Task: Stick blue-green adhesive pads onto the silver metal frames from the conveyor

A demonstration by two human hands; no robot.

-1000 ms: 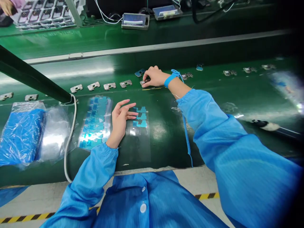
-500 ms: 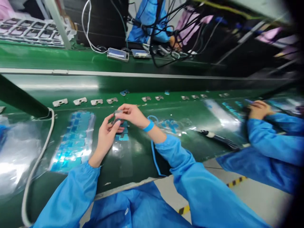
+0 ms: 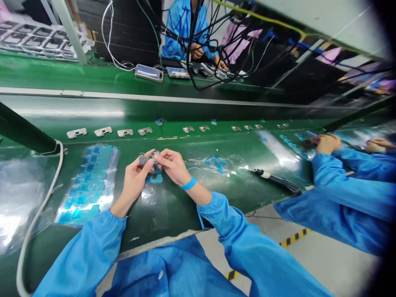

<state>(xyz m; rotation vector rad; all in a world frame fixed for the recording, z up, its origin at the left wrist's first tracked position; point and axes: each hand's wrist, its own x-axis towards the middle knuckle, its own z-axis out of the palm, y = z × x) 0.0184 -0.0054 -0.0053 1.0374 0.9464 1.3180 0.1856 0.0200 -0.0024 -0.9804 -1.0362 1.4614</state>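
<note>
Between my two hands is a small circuit board [image 3: 142, 158] with silvery metal shields. My left hand [image 3: 135, 180] pinches its left end between thumb and fingers. At the other end, my right hand [image 3: 175, 166], with a blue band [image 3: 189, 184] on the wrist, grips the board with thumb and forefinger. Just below the board, blue film pieces [image 3: 155, 178] lie on a clear sheet, partly hidden by my fingers. Similar silvery boards [image 3: 103, 131] lie in a spaced row beyond my hands.
To the left lies a sheet of blue film pieces [image 3: 89, 179] beside a white cable [image 3: 43, 206] and a green post [image 3: 31, 130]. On the right are loose blue films [image 3: 216, 164], a black-and-white tool [image 3: 275, 180] and a co-worker's hands [image 3: 328, 143]. A white rail [image 3: 123, 95] crosses behind.
My hands have come slightly lower and closer to level. The board has turned so that its shielded face shows more clearly. Both hands still hold it, and the view has shifted a little.
</note>
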